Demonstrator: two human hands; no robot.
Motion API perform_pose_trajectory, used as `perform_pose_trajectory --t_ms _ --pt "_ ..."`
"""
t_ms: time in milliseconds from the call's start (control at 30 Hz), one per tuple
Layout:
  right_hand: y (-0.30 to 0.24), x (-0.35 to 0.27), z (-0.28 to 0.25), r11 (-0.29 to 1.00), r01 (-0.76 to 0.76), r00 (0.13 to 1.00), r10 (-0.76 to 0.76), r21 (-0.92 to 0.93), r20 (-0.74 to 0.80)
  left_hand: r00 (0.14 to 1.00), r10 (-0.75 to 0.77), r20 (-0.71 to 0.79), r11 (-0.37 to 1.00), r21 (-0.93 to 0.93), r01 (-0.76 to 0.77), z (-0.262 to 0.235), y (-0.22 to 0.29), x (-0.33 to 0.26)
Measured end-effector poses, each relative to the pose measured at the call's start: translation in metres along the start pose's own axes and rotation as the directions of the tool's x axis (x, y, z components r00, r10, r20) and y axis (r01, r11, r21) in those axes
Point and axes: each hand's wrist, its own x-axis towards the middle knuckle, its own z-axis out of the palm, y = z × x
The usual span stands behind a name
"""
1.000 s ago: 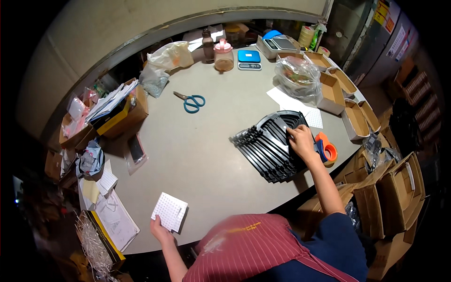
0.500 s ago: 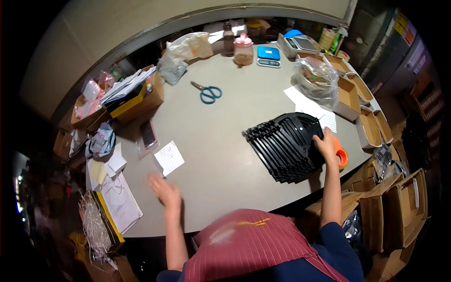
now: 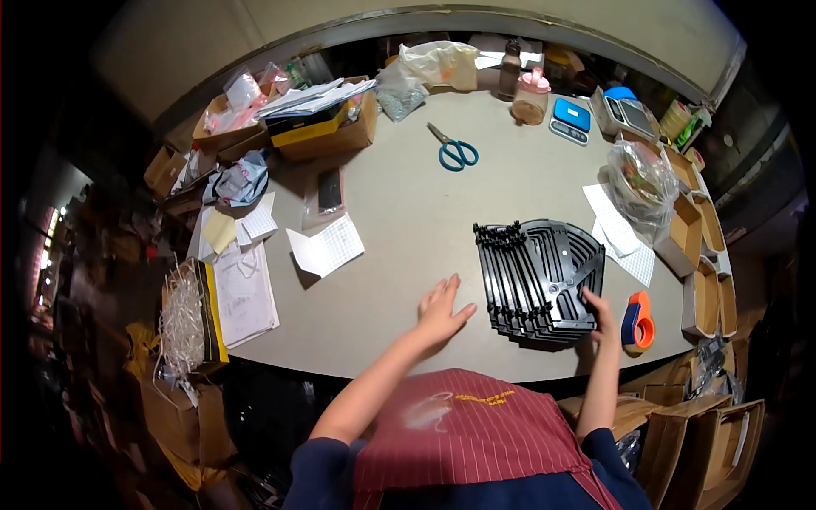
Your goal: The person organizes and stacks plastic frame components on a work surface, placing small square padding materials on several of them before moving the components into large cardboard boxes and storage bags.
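A stack of thin black slotted plastic parts (image 3: 557, 285) lies at the right front of the table, layers offset like a fan, small knobby ends at its far left corner. My right hand (image 3: 603, 316) grips the stack's right edge, thumb on top; the fingers underneath are partly hidden. My left hand (image 3: 439, 314) hovers at or rests on the table left of the stack, fingers spread and nothing in it. Just right of my right hand stands an orange and blue tape dispenser (image 3: 639, 325). A creased white gridded sheet (image 3: 327, 245) lies farther left.
Teal-handled scissors (image 3: 453, 146) lie at the far middle. Behind are a blue scale (image 3: 569, 119) and a pink-lidded jar (image 3: 531, 98). A plastic-wrapped bowl (image 3: 639, 183) and small cardboard trays (image 3: 685, 234) line the right. Papers (image 3: 242, 297) and a bagged phone (image 3: 331, 190) lie left.
The view has turned. My left hand has come from beside the gridded sheet towards the stack. With my right hand on it, the stack has shifted away from the tape dispenser.
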Motion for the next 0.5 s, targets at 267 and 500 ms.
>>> perform_pose_trajectory --t_ms 267,500 --pt "0.043 -0.033 0.080 0.905 -0.214 0.954 0.112 0.369 0.279 0.975 -0.219 0.042 0.729 -0.656 0.192 0.001 0.035 -0.008" --pt "0.077 -0.089 0.147 0.995 -0.032 0.938 -0.004 0.099 0.347 0.878 -0.479 0.022 0.301 -0.935 0.187 -0.029 0.025 -0.082"
